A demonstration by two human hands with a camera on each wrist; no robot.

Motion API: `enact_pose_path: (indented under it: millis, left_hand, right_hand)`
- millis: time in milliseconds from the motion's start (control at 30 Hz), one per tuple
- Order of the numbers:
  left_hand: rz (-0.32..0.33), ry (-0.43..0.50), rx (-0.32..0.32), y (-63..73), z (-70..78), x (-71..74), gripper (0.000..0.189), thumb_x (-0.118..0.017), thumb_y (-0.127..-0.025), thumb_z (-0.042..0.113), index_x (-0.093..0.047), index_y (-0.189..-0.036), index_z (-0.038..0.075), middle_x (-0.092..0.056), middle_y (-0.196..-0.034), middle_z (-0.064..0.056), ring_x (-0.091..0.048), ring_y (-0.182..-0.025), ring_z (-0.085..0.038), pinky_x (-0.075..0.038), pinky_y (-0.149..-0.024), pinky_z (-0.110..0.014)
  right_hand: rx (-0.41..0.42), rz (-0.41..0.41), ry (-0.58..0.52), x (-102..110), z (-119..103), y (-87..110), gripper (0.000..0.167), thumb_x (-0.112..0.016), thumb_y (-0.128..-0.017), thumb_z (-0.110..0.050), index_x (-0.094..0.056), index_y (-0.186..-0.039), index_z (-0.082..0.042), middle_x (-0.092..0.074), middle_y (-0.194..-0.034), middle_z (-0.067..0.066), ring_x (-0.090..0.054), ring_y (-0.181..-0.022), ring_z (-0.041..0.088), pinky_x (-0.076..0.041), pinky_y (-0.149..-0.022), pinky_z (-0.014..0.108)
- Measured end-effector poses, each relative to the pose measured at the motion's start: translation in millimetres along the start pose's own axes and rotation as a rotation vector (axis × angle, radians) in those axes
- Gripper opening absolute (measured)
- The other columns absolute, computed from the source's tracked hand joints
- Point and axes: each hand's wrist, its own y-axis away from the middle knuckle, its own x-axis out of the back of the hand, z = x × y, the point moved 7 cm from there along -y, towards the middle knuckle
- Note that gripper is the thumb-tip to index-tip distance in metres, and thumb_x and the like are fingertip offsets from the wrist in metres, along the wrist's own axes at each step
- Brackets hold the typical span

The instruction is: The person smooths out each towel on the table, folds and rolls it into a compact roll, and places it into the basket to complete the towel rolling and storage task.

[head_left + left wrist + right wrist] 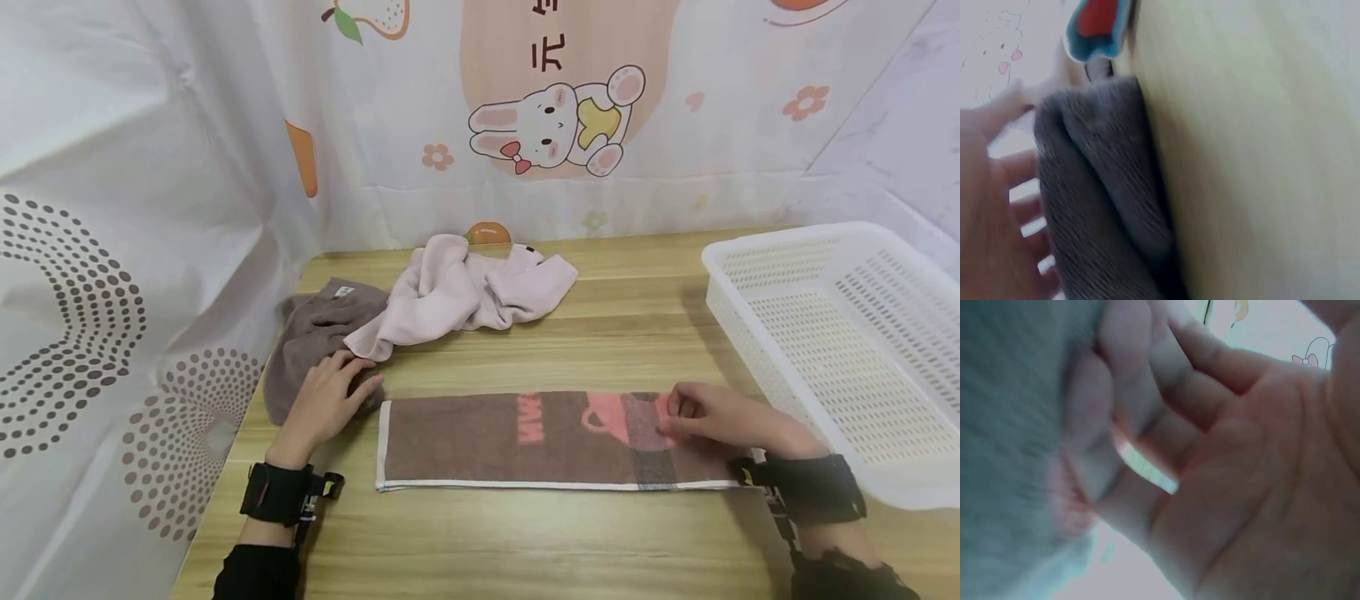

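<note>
A brown towel point(480, 442) with white edging, pink lettering and a pink cup pattern lies folded into a long strip. My right hand point(708, 414) touches its right part with bent fingertips; in the right wrist view the fingers point(1125, 381) lean against the cloth point(1016, 450), thumb apart. To the left, my left hand point(326, 400) rests at a crumpled grey-brown towel point(300, 350), fingers loosely bent and spread. In the left wrist view that towel point(1104, 181) bunches in front of the fingers, below a blue-edged tag point(1097, 28) with a red middle.
A pale pink towel point(442, 292) lies rumpled behind, overlapping the grey-brown one. On the right stands a white perforated plastic basket point(780, 358). Wooden tabletop point(525, 542) runs along the front; a printed curtain point(405, 200) hangs behind.
</note>
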Motion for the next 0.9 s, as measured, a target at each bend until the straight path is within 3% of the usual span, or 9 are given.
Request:
enact_pose_path:
  millis: [67, 167, 233, 300, 400, 533, 733, 900]
  left_hand:
    - [0.076, -0.056, -0.031, 1.0, 5.9, 5.4, 0.033, -0.067, -0.095, 0.031, -0.068, -0.117, 0.007, -0.058, -0.116, -0.014, -0.055, -0.107, -0.036, -0.041, -0.085, -0.051]
    - [0.187, -0.077, -0.132, 4.5, 25.4, 12.0, 0.027, -0.078, -0.086, 0.017, -0.069, -0.108, 0.005, -0.06, -0.108, -0.015, -0.058, -0.097, -0.036, -0.044, -0.079, -0.05]
    - [0.191, -0.046, -0.213, 6.4, 40.7, 10.3, 0.026, -0.081, -0.082, 0.013, -0.069, -0.104, 0.006, -0.062, -0.107, -0.013, -0.06, -0.096, -0.033, -0.046, -0.081, -0.05]
    - [0.121, 0.004, -0.292, 8.2, 54.6, 2.3, 0.026, -0.083, -0.081, 0.016, -0.071, -0.102, 0.011, -0.063, -0.109, -0.009, -0.06, -0.099, -0.029, -0.047, -0.085, -0.048]
    - [-0.052, 0.054, -0.354, 12.7, 65.9, -15.9, 0.026, -0.082, -0.082, 0.025, -0.074, -0.106, 0.018, -0.062, -0.12, -0.007, -0.056, -0.113, -0.026, -0.044, -0.094, -0.046]
    - [-0.193, 0.085, -0.335, 18.3, 65.6, -30.5, 0.029, -0.081, -0.082, 0.024, -0.075, -0.11, 0.022, -0.06, -0.126, -0.009, -0.053, -0.121, -0.027, -0.042, -0.098, -0.049]
    - [-0.245, 0.124, -0.236, 15.4, 57.3, -31.9, 0.031, -0.082, -0.08, 0.019, -0.075, -0.11, 0.02, -0.061, -0.123, -0.006, -0.056, -0.118, -0.027, -0.043, -0.101, -0.052]
    - [-0.225, 0.034, -0.289, 17.1, 71.2, -24.7, 0.03, -0.083, -0.079, 0.02, -0.077, -0.108, 0.018, -0.062, -0.126, -0.011, -0.054, -0.121, -0.03, -0.044, -0.099, -0.052]
  right_hand:
    - [-0.002, 0.038, 0.009, 2.2, 0.4, -1.4, 0.016, -0.071, -0.092, -0.017, -0.058, -0.088, -0.008, -0.058, -0.074, -0.007, -0.049, -0.066, -0.001, -0.044, -0.06, 0.022]
    - [0.038, 0.125, 0.056, 6.4, 0.3, -4.2, 0.014, -0.072, -0.09, -0.014, -0.059, -0.088, -0.008, -0.058, -0.075, -0.007, -0.05, -0.068, -0.001, -0.045, -0.061, 0.022]
    - [0.078, 0.213, 0.161, 11.0, -1.0, -5.5, 0.014, -0.075, -0.086, -0.012, -0.061, -0.085, -0.008, -0.058, -0.076, -0.006, -0.05, -0.07, 0.003, -0.044, -0.063, 0.025]
    - [0.061, 0.293, 0.289, 15.3, 0.7, -5.5, 0.014, -0.076, -0.083, -0.011, -0.062, -0.083, -0.008, -0.059, -0.077, -0.002, -0.053, -0.074, 0.013, -0.045, -0.07, 0.033]
    - [-0.056, 0.371, 0.449, 21.3, 8.0, -2.6, 0.015, -0.074, -0.084, -0.015, -0.064, -0.083, -0.003, -0.061, -0.082, 0.011, -0.056, -0.083, 0.033, -0.045, -0.074, 0.05]
    - [-0.205, 0.397, 0.491, 25.7, 18.5, 5.2, 0.025, -0.065, -0.092, -0.018, -0.061, -0.09, 0.007, -0.058, -0.089, 0.025, -0.055, -0.086, 0.046, -0.045, -0.073, 0.061]
    - [-0.316, 0.456, 0.507, 30.4, 23.5, 15.4, 0.032, -0.054, -0.093, -0.013, -0.044, -0.087, 0.017, -0.045, -0.076, 0.031, -0.05, -0.069, 0.049, -0.045, -0.063, 0.064]
    - [-0.492, 0.37, 0.408, 25.7, 31.5, 19.6, 0.041, -0.045, -0.098, -0.021, -0.045, -0.087, 0.018, -0.045, -0.078, 0.037, -0.053, -0.072, 0.054, -0.047, -0.06, 0.066]
